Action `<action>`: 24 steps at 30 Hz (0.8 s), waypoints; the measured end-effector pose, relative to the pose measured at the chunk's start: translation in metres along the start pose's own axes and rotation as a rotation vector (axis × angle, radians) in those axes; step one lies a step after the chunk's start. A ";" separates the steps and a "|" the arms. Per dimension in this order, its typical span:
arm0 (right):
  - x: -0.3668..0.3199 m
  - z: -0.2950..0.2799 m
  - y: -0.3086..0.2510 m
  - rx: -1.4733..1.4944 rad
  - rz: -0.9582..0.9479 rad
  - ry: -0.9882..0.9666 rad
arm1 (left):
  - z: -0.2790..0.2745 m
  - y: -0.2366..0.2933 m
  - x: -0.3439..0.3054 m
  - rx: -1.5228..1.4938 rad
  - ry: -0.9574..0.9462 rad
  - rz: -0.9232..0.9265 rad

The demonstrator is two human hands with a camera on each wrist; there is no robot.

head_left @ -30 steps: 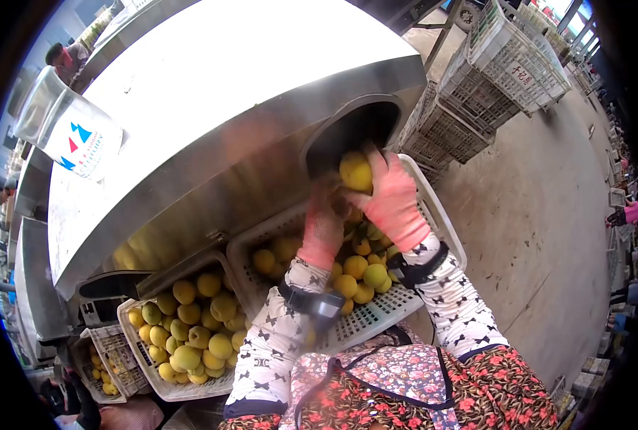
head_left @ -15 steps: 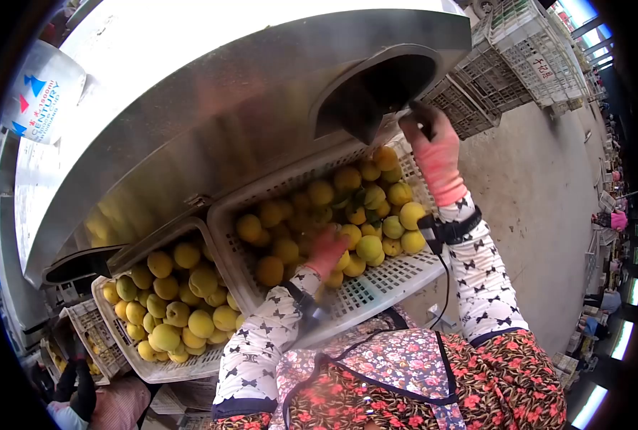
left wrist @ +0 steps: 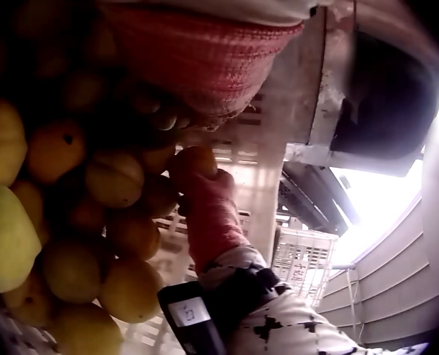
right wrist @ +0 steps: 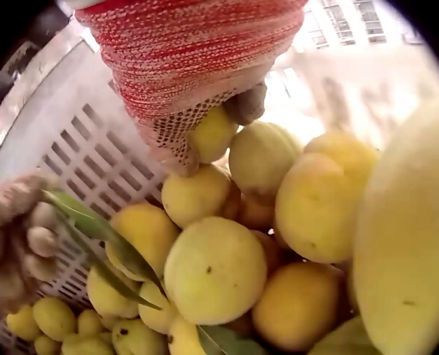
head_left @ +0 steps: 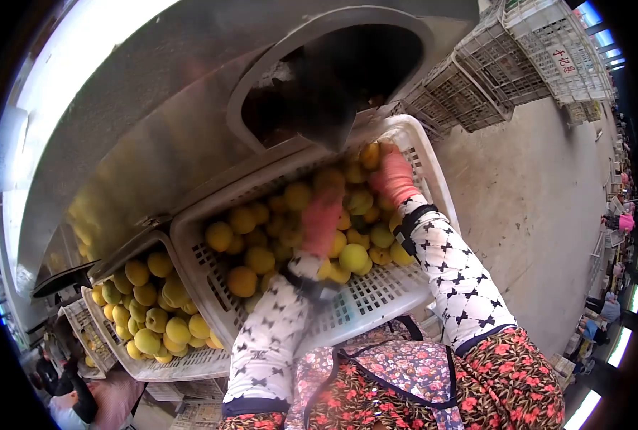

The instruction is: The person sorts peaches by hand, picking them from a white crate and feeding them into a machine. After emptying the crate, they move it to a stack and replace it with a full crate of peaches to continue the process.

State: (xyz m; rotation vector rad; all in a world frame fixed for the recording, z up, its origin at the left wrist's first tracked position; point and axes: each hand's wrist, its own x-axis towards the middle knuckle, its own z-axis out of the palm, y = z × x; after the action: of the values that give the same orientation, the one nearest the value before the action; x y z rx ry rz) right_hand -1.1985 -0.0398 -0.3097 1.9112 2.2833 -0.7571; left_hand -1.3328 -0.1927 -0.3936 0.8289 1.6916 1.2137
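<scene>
My right hand point(head_left: 394, 175), in a red-cuffed mesh glove, grips a yellow peach point(right wrist: 213, 137) at the crate's far right end. Thumb and fingers sit on either side of it in the right wrist view. My left hand point(head_left: 324, 221), gloved alike and blurred, hovers over the middle of the peaches. From the right wrist view its bare fingertips point(right wrist: 42, 242) are loosely curled, with no peach between them, and a long green leaf point(right wrist: 105, 233) overlaps the hand's edge. Yellow and greenish peaches point(head_left: 261, 259) fill much of the white perforated crate point(head_left: 405, 290).
A metal machine point(head_left: 147, 143) with a dark round chute opening point(head_left: 326, 79) stands over the crate's far side. A second crate of peaches point(head_left: 154, 315) sits at left. White crates point(head_left: 501, 61) are stacked beyond, beside the concrete floor point(head_left: 526, 193).
Both hands were together at the chute with a peach, then parted. My right hand came down from beside the chute onto a peach; my left hand moved over the peaches. The view has swung closer.
</scene>
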 end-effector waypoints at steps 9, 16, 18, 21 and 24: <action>-0.105 -0.066 -0.039 1.209 -0.260 -0.095 | -0.004 0.292 -0.106 -0.657 -0.908 0.429; -0.085 -0.124 -0.136 -0.035 -0.388 0.495 | -0.083 0.113 -0.087 -0.021 -0.223 0.040; -0.083 -0.128 -0.149 -0.172 -0.313 0.343 | -0.096 0.077 -0.091 0.378 -0.356 0.022; -0.100 -0.146 -0.175 -0.218 -0.188 0.209 | -0.105 0.023 -0.103 0.580 -0.501 0.135; -0.087 -0.127 -0.183 -0.258 -0.148 0.362 | -0.102 0.035 -0.109 0.769 -0.690 0.021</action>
State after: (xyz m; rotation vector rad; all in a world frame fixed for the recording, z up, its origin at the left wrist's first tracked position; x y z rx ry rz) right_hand -1.3192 -0.0856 -0.1080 1.8997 2.5942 -0.1150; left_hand -1.3820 -0.3154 -0.3165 1.5093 1.5233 0.1682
